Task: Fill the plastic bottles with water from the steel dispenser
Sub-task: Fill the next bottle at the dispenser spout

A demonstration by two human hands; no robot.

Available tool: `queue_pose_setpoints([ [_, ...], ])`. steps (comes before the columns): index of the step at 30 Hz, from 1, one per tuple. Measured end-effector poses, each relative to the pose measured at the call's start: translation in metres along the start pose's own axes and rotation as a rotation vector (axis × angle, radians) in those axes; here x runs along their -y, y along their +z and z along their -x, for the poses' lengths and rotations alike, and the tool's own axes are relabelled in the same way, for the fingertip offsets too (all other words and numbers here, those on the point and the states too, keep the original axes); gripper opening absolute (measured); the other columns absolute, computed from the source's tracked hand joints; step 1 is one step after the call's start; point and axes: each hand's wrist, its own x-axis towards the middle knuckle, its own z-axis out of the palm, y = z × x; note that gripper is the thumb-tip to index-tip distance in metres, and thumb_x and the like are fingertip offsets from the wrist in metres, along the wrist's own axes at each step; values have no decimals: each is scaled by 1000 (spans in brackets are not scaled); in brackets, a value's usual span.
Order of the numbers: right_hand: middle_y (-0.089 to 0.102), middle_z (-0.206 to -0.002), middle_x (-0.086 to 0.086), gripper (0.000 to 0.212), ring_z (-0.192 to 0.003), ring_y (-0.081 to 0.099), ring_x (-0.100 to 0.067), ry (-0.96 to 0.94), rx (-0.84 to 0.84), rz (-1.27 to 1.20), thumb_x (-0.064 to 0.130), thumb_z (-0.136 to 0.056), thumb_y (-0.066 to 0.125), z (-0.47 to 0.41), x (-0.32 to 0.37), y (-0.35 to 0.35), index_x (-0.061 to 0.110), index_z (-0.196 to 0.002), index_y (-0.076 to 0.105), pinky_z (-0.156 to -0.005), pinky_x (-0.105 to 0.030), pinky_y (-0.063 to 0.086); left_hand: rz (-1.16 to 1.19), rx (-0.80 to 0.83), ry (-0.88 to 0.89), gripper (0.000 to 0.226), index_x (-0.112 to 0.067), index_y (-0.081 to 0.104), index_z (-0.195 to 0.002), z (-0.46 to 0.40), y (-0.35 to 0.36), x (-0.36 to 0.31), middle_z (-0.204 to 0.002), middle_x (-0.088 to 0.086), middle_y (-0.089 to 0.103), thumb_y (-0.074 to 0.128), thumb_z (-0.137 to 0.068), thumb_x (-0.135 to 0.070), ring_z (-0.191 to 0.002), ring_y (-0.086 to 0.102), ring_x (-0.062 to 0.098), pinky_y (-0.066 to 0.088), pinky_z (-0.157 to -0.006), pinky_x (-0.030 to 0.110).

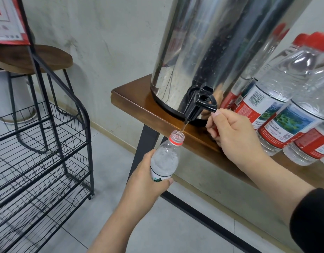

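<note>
A tall steel dispenser (203,52) stands on the left end of a wooden table (139,105). Its black tap (199,105) sticks out over the table edge, and a thin stream of water falls from it. My left hand (144,179) grips an uncapped clear plastic bottle (166,156) by its lower body, holding its mouth just under the stream. My right hand (234,132) has its thumb against the tap lever. Its curled fingers hold a small red thing (215,129) that looks like the bottle's cap.
Several red-capped, red-labelled bottles (278,106) stand on the table right of the dispenser. A black wire rack (39,152) and a round wooden stool (33,59) stand at the left by the wall. Grey tiled floor lies between rack and table.
</note>
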Motion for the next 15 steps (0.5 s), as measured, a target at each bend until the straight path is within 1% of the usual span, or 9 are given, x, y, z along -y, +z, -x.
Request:
queue_pose_setpoints([
  [3, 57, -62, -3, 42, -53, 46, -11, -7, 2, 11, 29, -108, 39, 0, 0, 0, 17, -74, 61, -59, -31, 39, -2, -1, 1, 74, -59, 41, -128, -1, 0, 0, -121, -32, 61, 87, -78, -27, -116, 58, -5, 48, -88, 12],
  [7, 57, -63, -4, 42, -53, 47, -9, -5, 16, 20, 30, -109, 39, 0, 0, -1, 18, -75, 61, -60, -29, 39, -4, -6, 1, 76, -58, 41, -130, 0, 1, 0, -122, -31, 61, 87, -78, -28, -116, 58, -4, 50, -91, 15],
  [10, 58, -63, -4, 42, -53, 47, -9, -11, 15, 22, 30, -109, 39, 0, 0, -1, 19, -75, 61, -60, -29, 39, -5, -3, 0, 76, -59, 40, -129, 0, 0, 0, -121, -33, 60, 87, -78, -28, -116, 57, -7, 48, -87, 11],
  [15, 58, -64, -4, 40, -53, 46, -9, -33, 32, 34, 30, -109, 38, 1, 0, -1, 21, -79, 62, -60, -30, 38, -3, -6, 2, 77, -57, 40, -132, 0, 1, -1, -123, -33, 58, 88, -78, -29, -118, 56, -7, 47, -86, 9],
])
